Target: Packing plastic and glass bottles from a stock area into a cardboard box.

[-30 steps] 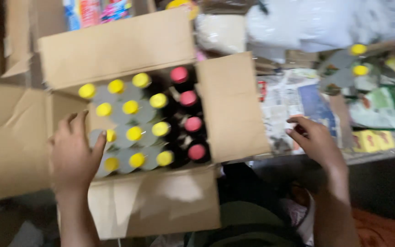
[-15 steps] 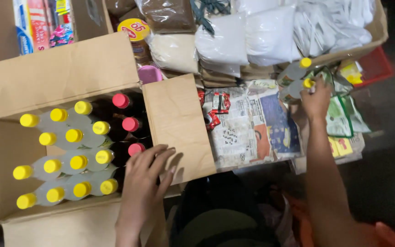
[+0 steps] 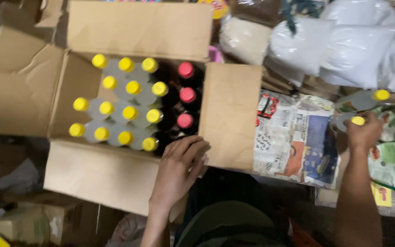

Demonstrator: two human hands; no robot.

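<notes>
The left hand [image 3: 179, 167] rests flat, fingers spread, on the near right corner of the open cardboard box [image 3: 138, 29] at the centre-left of the frame, holding nothing. Inside stand 14 clear bottles with yellow caps [image 3: 126, 112] and, in a column at their right, 3 dark bottles with red caps [image 3: 187, 95]. At the right edge of the frame the right hand [image 3: 365, 132] is closed around a yellow-capped bottle [image 3: 357, 120]; another yellow-capped bottle [image 3: 366, 99] lies just above it. Newspaper [image 3: 298, 142] covers the surface between box and hand.
</notes>
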